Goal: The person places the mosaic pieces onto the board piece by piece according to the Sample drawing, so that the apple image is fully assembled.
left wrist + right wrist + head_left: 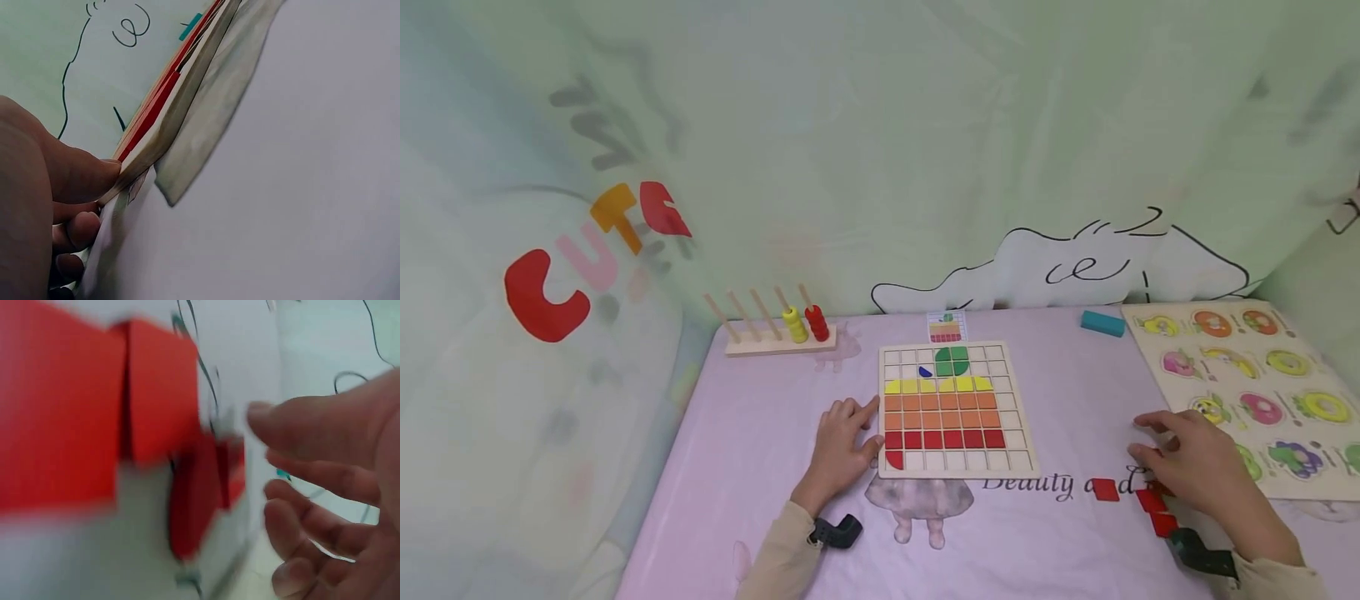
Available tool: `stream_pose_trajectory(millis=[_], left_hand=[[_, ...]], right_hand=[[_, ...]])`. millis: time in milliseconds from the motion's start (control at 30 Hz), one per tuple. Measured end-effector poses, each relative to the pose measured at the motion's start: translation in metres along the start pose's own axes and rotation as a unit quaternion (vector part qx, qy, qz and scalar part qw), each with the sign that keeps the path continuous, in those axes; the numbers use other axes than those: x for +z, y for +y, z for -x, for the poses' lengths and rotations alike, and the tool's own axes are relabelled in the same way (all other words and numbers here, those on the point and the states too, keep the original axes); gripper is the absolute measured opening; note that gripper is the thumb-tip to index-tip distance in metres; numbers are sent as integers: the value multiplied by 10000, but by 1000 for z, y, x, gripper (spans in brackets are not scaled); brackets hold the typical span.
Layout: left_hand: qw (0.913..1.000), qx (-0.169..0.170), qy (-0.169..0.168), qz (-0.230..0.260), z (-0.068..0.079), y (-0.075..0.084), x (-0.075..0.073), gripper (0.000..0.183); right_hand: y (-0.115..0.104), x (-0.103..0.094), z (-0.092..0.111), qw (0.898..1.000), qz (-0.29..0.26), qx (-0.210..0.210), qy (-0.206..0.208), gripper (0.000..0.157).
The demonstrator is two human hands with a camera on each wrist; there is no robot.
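Observation:
A wooden grid board (1018, 462) bears rows of colored tiles: red squares (943, 439), orange squares (940, 411), yellow pieces (931, 387), green pieces (952, 362) and a small blue piece (925, 372). A red quarter-round (894, 460) lies in its bottom left cell. My left hand (841, 446) rests at the board's left edge, thumb and index finger touching its side. At the right, my right hand (1198, 458) hovers over loose red tiles (1163, 524), thumb and fingers apart, holding nothing. In the right wrist view, the red tiles (164, 394) lie beside the fingertips.
Behind the board lies a small pattern card (946, 327). A peg stand (780, 345) with yellow and red beads stands back left. A teal block (1102, 323) lies back right, by a fruit puzzle board (1217, 383). One red tile (1105, 489) lies left of the others.

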State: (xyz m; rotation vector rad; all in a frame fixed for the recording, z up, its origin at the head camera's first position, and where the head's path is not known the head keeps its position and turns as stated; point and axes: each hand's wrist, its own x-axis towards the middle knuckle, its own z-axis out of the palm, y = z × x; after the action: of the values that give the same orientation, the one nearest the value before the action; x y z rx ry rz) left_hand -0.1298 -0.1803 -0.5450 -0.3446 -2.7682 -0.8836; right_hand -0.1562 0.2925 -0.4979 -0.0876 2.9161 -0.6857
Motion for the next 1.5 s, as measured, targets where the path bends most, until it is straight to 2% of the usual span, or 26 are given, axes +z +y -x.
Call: stream_pose_trajectory(millis=[100, 233, 500, 700, 800, 967, 1233, 1367, 1500], left_hand=[[10000, 43, 17, -26, 0, 0, 0, 58], [9999, 23, -10, -99, 0, -1, 0, 59], [10000, 80, 27, -52, -1, -2, 0, 58], [10000, 69, 36, -58, 0, -3, 2, 58], [10000, 20, -26, -40, 0, -2, 2, 58], [9999, -53, -99, -2, 0, -2, 1, 59], [10000, -25, -34, -8, -1, 0, 0, 58], [10000, 40, 7, -56, 0, -1, 1, 59], [9999, 101, 64, -74, 0, -2, 2, 58]], right_hand=[[9, -4, 3, 9998, 120, 91, -129, 53], [16, -5, 4, 9996, 44, 101, -250, 49], [16, -4, 1, 9983, -394, 277, -317, 39], [14, -2, 4, 9981, -436, 119, -419, 33], [10, 0, 5, 9980, -568, -1, -269, 33], [-4, 11, 6, 9954, -898, -226, 264, 40], [-31, 30, -5, 9783, -1814, -477, 874, 33], [-48, 39, -9, 9669, -2299, -579, 939, 36], [-65, 46, -12, 9518, -2766, -1016, 848, 37]])
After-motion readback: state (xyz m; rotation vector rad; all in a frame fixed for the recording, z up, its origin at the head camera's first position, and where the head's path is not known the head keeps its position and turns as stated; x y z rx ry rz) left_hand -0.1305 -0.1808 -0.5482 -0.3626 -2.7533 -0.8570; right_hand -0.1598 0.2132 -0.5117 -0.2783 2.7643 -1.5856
